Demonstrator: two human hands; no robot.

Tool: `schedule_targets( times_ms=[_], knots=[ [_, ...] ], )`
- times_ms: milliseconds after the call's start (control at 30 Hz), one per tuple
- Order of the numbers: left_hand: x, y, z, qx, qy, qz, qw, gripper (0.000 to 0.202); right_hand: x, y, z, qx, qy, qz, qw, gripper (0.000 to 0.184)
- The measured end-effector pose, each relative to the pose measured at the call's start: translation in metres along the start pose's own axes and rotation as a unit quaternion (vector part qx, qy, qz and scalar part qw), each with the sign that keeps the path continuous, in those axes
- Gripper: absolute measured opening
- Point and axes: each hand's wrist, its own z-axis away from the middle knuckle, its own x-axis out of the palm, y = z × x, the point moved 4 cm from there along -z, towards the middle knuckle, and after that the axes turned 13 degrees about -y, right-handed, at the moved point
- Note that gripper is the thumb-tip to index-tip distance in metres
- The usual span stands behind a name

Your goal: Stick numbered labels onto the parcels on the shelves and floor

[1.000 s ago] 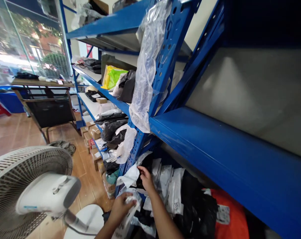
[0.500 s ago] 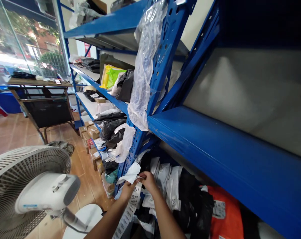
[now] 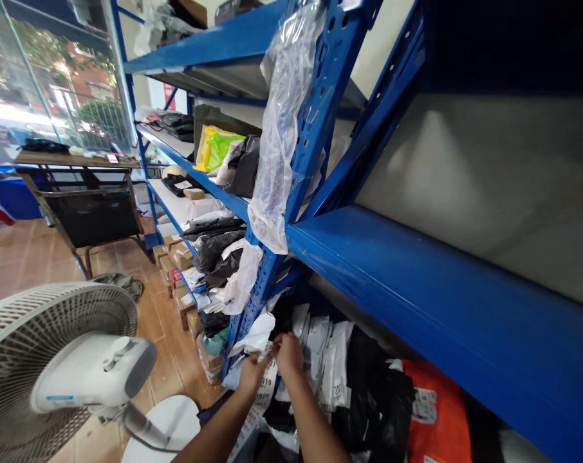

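My two hands meet low at the front of the bottom shelf. My left hand (image 3: 251, 374) pinches the top of a long white strip of numbered labels (image 3: 262, 393) that hangs down past my forearm. My right hand (image 3: 288, 355) is closed on the same strip's upper end, right beside the left. Just behind them stand several white mailer parcels (image 3: 320, 347) packed upright, then black bags (image 3: 378, 392) and an orange parcel (image 3: 441, 418).
A blue steel rack (image 3: 417, 283) fills the right side; a clear plastic bag (image 3: 279, 141) hangs on its upright. A white standing fan (image 3: 64, 373) is at lower left. Further parcels and cardboard boxes (image 3: 180, 257) line the shelves behind; a table (image 3: 79, 161) stands by the window.
My left hand rose from a bundle low down to meet my right hand at the shelf front. Both now pinch the label strip, which hangs straighter.
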Motion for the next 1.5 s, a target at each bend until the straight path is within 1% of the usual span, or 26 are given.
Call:
schedule_targets(
  times_ms=[100,167,200,233,300,333,367,433,500,533,600,667,700,767,833,900,967,1033,1100,1167,1233,1300,1400,1433,1500],
  knots=[
    [-0.014,0.008,0.026,0.036,-0.021,-0.042,0.998,0.029,0.001,-0.002,0.000,0.013,-0.004,0.030,0.999,0.020],
    [-0.030,0.019,0.047,0.075,-0.026,-0.118,0.990,0.031,0.001,-0.005,0.001,0.014,-0.008,0.047,0.999,0.022],
    [-0.039,0.029,0.056,0.118,-0.027,-0.186,0.975,0.034,0.001,-0.007,0.002,0.015,-0.008,0.053,0.998,0.023],
    [-0.048,0.040,0.064,0.171,-0.021,-0.245,0.954,0.035,0.000,-0.009,0.004,0.014,-0.001,0.062,0.998,0.026],
    [-0.064,0.060,0.072,0.275,0.010,-0.317,0.907,0.034,-0.005,-0.013,0.008,0.005,0.030,0.085,0.996,0.038],
    [-0.070,0.067,0.071,0.306,0.018,-0.332,0.892,0.032,-0.009,-0.014,0.009,-0.005,0.042,0.096,0.995,0.042],
    [-0.073,0.070,0.067,0.321,0.009,-0.341,0.884,0.028,-0.013,-0.015,0.011,-0.019,0.047,0.103,0.993,0.041],
    [-0.072,0.067,0.052,0.315,-0.050,-0.344,0.883,0.021,-0.024,-0.014,0.010,-0.046,0.039,0.109,0.992,0.036],
    [-0.065,0.057,0.037,0.299,-0.107,-0.327,0.890,0.016,-0.038,-0.015,0.005,-0.063,0.046,0.087,0.993,0.037],
    [-0.062,0.051,0.032,0.290,-0.114,-0.314,0.897,0.016,-0.045,-0.016,0.000,-0.066,0.058,0.061,0.994,0.038],
    [-0.055,0.042,0.025,0.272,-0.098,-0.292,0.912,0.020,-0.052,-0.022,-0.014,-0.063,0.067,0.001,0.996,0.036],
    [-0.049,0.035,0.024,0.258,-0.087,-0.279,0.921,0.023,-0.047,-0.029,-0.031,-0.051,0.050,-0.040,0.997,0.036],
    [-0.047,0.032,0.024,0.257,-0.090,-0.272,0.923,0.025,-0.041,-0.032,-0.038,-0.041,0.040,-0.044,0.997,0.036],
    [-0.046,0.028,0.026,0.264,-0.110,-0.238,0.928,0.029,-0.028,-0.033,-0.046,-0.024,0.033,-0.049,0.998,0.030],
    [-0.053,0.024,0.026,0.266,-0.109,-0.174,0.942,0.034,-0.017,-0.026,-0.045,-0.018,0.034,-0.060,0.997,0.026],
    [-0.064,0.023,0.022,0.255,-0.089,-0.094,0.958,0.037,-0.010,-0.014,-0.036,-0.027,0.038,-0.068,0.997,0.027],
    [-0.071,0.027,0.014,0.242,-0.092,-0.031,0.965,0.041,-0.006,-0.002,-0.025,-0.043,0.037,-0.073,0.996,0.027],
    [-0.067,0.037,0.003,0.243,-0.134,-0.008,0.961,0.043,-0.004,0.007,-0.016,-0.056,0.036,-0.076,0.995,0.028],
    [-0.057,0.051,-0.008,0.251,-0.175,-0.028,0.952,0.047,-0.002,0.012,-0.012,-0.058,0.032,-0.086,0.994,0.034],
    [-0.046,0.063,-0.018,0.253,-0.202,-0.063,0.944,0.051,-0.001,0.016,-0.014,-0.047,0.011,-0.106,0.993,0.046],
    [-0.038,0.069,-0.024,0.246,-0.223,-0.092,0.939,0.053,0.001,0.020,-0.021,-0.036,-0.022,-0.136,0.990,0.061],
    [-0.035,0.071,-0.025,0.242,-0.247,-0.108,0.932,0.052,0.000,0.023,-0.027,-0.045,-0.050,-0.166,0.984,0.068],
    [-0.039,0.071,-0.020,0.239,-0.275,-0.130,0.922,0.045,-0.005,0.031,-0.034,-0.077,-0.077,-0.215,0.971,0.069],
    [-0.041,0.072,-0.017,0.237,-0.274,-0.144,0.921,0.042,-0.006,0.033,-0.035,-0.085,-0.088,-0.231,0.965,0.068],
    [-0.046,0.076,-0.013,0.241,-0.254,-0.171,0.921,0.037,-0.008,0.037,-0.036,-0.095,-0.109,-0.255,0.956,0.068]
  ],
)
